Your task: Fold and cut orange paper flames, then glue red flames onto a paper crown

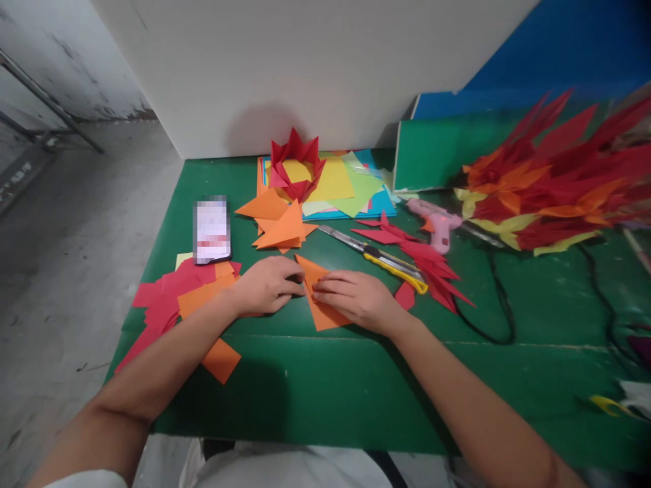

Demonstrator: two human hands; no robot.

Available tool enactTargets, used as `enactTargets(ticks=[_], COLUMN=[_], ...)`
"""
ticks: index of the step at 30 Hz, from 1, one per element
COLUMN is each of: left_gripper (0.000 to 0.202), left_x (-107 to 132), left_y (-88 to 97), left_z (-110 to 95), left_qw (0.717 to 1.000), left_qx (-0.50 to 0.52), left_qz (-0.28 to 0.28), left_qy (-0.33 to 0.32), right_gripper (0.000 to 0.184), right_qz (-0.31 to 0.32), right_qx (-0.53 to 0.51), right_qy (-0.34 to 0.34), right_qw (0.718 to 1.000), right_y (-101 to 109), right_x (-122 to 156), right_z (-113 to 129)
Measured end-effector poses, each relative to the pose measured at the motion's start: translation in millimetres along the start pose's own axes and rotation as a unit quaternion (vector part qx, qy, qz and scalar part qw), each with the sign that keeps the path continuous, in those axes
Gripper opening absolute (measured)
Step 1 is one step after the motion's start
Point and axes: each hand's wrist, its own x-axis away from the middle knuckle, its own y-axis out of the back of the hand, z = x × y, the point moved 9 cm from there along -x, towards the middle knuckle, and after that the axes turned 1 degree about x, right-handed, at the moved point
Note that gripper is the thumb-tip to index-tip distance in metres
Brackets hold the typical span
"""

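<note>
A folded piece of orange paper lies on the table between my hands. My right hand rests over its right part, fingers together and pressing a folded flap. From the left, my left hand meets the paper's left edge with curled fingers, thumb and forefinger tips at the edge. Just behind them is a pile of folded orange pieces. Loose red paper squares and an orange square lie around my left forearm. A yellow box cutter lies beyond my right hand.
At the back, a red folded paper ring stands on coloured sheets. A phone lies at left. To the right are red folded pieces, a pink glue gun with a black cord, and a large red-orange paper bundle.
</note>
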Motion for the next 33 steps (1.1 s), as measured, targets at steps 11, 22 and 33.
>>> enactTargets(ticks=[11, 22, 33], left_gripper=[0.030, 0.029, 0.024], left_x=[3, 2, 1], left_y=[-1.8, -1.9, 5.6], left_z=[10, 8, -2], left_qw=[1.000, 0.999, 0.995], left_qx=[-0.006, 0.021, -0.027], left_qz=[-0.013, -0.026, -0.080], left_qy=[0.018, 0.007, -0.048], right_gripper=[0.034, 0.031, 0.031], right_qz=[-0.003, 0.016, 0.018], right_qx=[-0.006, -0.026, -0.013], right_qy=[0.008, -0.003, 0.004], right_qw=[1.000, 1.000, 1.000], right_y=[-2, -7, -7], right_x=[-2, -1, -3], right_z=[4, 3, 5])
